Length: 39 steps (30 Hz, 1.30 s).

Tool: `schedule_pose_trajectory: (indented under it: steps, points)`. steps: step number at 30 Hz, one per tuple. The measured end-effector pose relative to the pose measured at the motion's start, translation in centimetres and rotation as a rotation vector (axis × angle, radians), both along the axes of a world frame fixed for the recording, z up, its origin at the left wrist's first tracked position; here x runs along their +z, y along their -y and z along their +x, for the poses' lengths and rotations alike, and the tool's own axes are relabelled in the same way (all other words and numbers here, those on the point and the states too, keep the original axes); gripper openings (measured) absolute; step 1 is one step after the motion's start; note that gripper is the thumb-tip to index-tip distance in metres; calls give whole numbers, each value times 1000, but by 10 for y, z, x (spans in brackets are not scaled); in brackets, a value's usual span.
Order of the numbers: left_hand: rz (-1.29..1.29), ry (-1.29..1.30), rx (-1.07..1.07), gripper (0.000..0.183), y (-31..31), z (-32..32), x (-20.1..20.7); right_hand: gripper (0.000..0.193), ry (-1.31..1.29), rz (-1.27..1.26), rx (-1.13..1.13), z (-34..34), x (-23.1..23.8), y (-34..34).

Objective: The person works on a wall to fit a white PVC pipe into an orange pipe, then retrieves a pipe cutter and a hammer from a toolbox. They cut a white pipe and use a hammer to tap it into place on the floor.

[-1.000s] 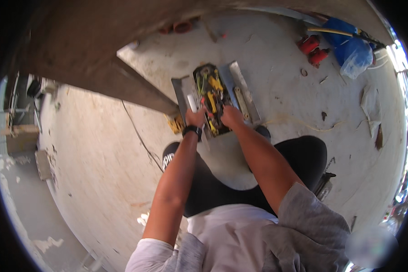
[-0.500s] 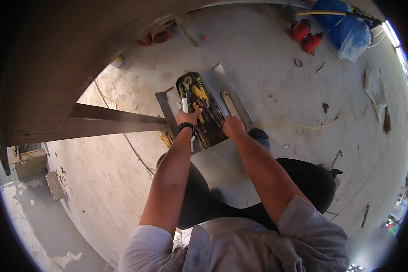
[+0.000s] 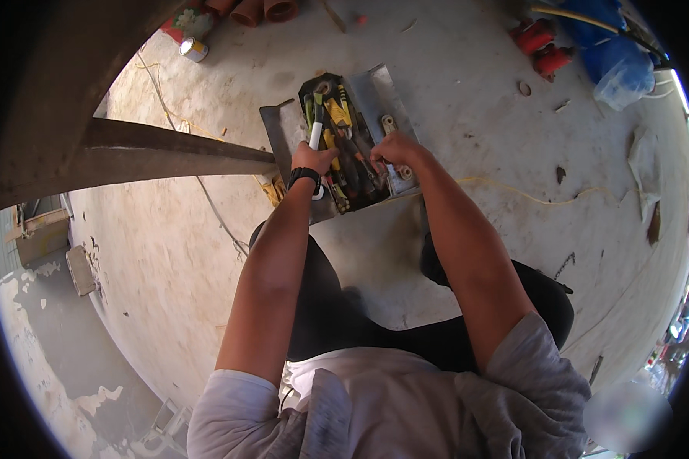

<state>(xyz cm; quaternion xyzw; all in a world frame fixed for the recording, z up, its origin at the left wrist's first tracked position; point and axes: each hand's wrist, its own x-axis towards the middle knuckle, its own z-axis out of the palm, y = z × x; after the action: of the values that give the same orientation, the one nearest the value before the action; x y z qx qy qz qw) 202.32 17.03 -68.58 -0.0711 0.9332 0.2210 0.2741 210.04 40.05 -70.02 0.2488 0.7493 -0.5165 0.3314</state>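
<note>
An open metal toolbox (image 3: pixel 369 200) lies on the floor in front of my knees, its side flaps folded out left and right. Jumbled hand tools fill it, among them a yellow-handled tool (image 3: pixel 337 113). My left hand (image 3: pixel 314 158) is closed round a long white tool (image 3: pixel 315 136); its shaft shows above the fingers and a white ring-shaped part below. My right hand (image 3: pixel 396 149) is above the box's right edge, fingers curled together; what they pinch is hidden. Beneath it, partly covered, a long pale metal piece (image 3: pixel 405 173) with rounded ends lies on the right flap.
A dark beam (image 3: pixel 176 157) reaches from the left almost to the toolbox. Red jacks or bottles (image 3: pixel 543 53) and a blue container (image 3: pixel 589 38) stand far right. A paint tin (image 3: pixel 193 50) and clay-coloured pots (image 3: pixel 264 11) are far left. A yellow cord (image 3: pixel 513 193) crosses the floor.
My right hand has moved from the box's near right corner up over the right flap. The left still grips the white tool. The whole view has shifted, with the box higher in it.
</note>
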Motion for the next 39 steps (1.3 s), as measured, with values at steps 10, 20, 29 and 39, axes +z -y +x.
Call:
schedule_pose_trajectory:
  steps: [10, 20, 29, 39]
  points:
    - [165, -22, -74, 70, 18, -3, -11, 35, 71, 205, -9, 20, -22, -6]
    - [251, -16, -16, 66, 25, 6, -2, 31, -55, 528, 263, 10, 2, 19]
    - [192, -70, -66, 65, 21, 7, -15, 19, -116, 488, 357, 40, 22, 152]
    - [257, -103, -66, 63, 26, 5, -10, 44, -12, 370, 202, 48, 20, 130]
